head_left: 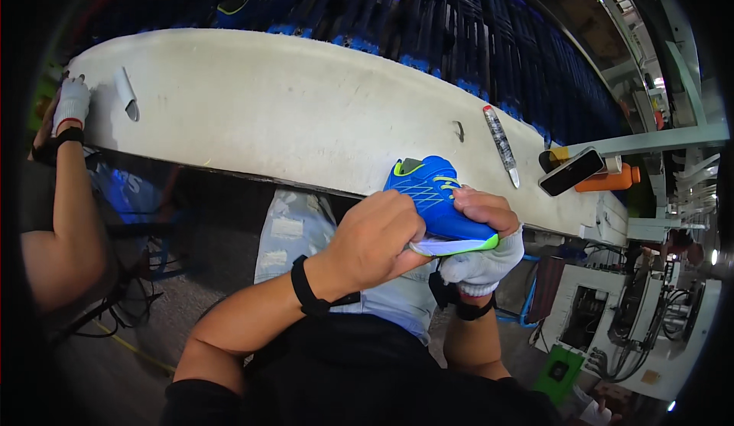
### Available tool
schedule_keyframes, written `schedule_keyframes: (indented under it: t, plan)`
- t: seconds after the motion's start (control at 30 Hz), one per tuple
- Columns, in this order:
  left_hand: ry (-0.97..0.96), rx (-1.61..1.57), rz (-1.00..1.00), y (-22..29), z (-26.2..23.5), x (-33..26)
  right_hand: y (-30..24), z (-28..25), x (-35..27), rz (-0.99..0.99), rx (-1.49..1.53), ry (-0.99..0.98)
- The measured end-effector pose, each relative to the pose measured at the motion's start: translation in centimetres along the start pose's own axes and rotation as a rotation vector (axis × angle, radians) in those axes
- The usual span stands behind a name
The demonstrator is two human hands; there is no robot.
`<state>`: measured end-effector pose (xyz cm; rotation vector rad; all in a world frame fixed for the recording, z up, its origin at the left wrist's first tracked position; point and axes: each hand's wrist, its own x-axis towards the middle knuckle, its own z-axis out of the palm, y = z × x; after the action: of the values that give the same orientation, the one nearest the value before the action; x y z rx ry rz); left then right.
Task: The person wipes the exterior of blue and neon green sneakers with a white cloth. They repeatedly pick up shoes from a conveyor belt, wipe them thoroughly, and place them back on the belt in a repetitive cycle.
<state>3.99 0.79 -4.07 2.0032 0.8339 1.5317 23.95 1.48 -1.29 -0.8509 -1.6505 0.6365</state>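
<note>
Your left hand (375, 239) and gloved right hand (482, 242) both clench the blue shoe (436, 197) at the surface's (290, 113) near edge. It looks light, soft on top; grip the stiffer sole.

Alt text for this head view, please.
A person's left hand and gloved right hand grip a blue shoe at the edge of a long white table. A co-worker's gloved hand rests on the table's far left end.

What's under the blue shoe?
The gloved right hand cups the blue shoe from below; the bare left hand grips its side. The sole's underside is covered.
</note>
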Motion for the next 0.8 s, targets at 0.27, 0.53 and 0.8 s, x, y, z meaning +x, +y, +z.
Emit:
schedule_keyframes:
  t: [0.27, 0.53, 0.8]
  plan:
    - [-0.177, -0.288, -0.304, 0.1, -1.9, 1.9, 0.6, -1.3, 0.6, -0.135, -0.015, -0.171]
    - [-0.195, 0.242, -0.043, -3.1, -5.5, -0.5, 0.7, 0.3, 0.5, -0.016, 0.223, 0.072]
    - [-0.135, 0.309, 0.15, -1.7, -9.3, 4.0, 2.2, 3.7, 3.7, 0.745, 0.642, 0.401]
